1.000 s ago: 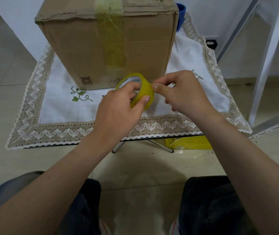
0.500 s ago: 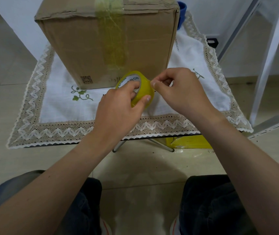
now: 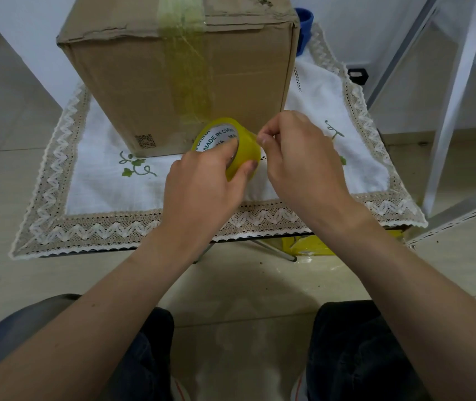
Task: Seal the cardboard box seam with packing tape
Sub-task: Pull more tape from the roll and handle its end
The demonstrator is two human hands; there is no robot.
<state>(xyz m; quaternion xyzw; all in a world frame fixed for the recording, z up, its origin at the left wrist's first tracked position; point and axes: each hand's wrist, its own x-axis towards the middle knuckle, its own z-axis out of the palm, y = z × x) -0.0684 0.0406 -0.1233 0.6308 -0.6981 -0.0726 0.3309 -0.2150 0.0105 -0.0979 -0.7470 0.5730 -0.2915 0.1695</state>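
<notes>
Yellow packing tape (image 3: 231, 149) sits in my left hand (image 3: 202, 183), the roll held up just in front of the cardboard box (image 3: 179, 76), low against its near face. I have the thumb curled round the outer band and a finger hooked into the core, so that hand is clamped firmly on the roll; I can read green lettering on the white inner ring. My right hand (image 3: 297, 157) is closed in a pinch at the right edge of the roll, fingertips (image 3: 262, 139) pressed together right at the tape surface. Whether I have a free end of tape between them I cannot tell, it is too fine to see from here. The box stands upright on a white tablecloth (image 3: 101, 180) with a zigzag lace border and small green embroidered sprigs. A strip of yellowish tape (image 3: 190, 68) already runs over the top of the box and down the middle of its front face; the top flaps look creased and ragged along the front edge. Behind the box's right corner a blue object (image 3: 304, 27) shows partly. My knees, in dark trousers, are at the bottom of the view above pale floor tiles.
</notes>
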